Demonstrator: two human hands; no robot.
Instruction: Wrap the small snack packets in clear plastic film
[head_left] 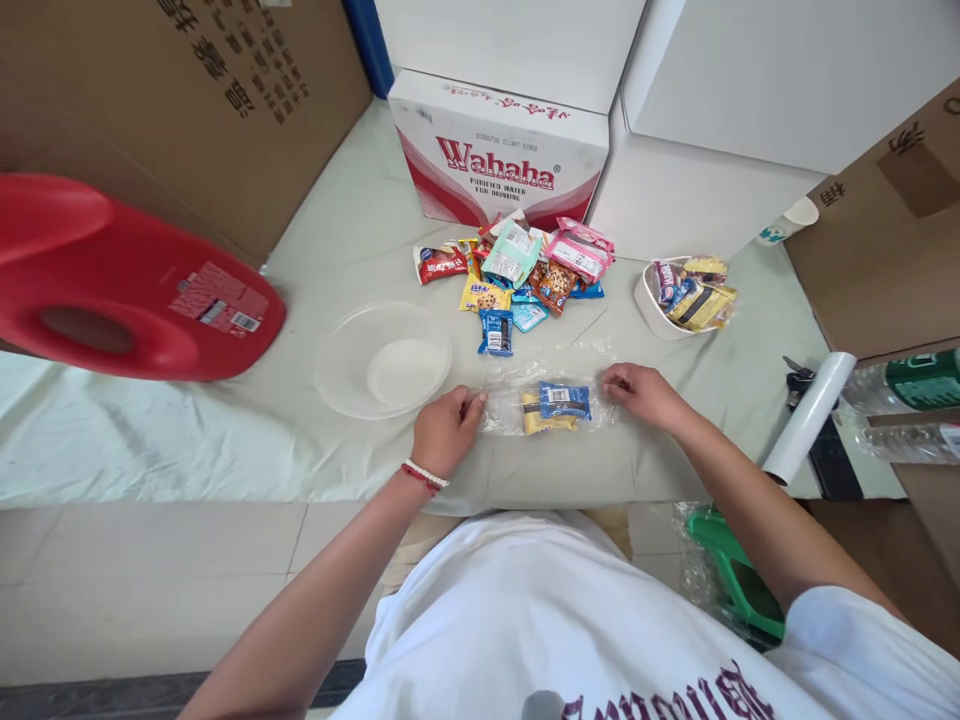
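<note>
Head view: left hand (448,430) and right hand (646,393), fingers pinching the bag (501,410) right of the bowl (409,372), could tear it by tugging unevenly.

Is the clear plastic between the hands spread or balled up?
Spread, though wrinkled: the clear plastic stretches between the left hand and right hand.
</note>
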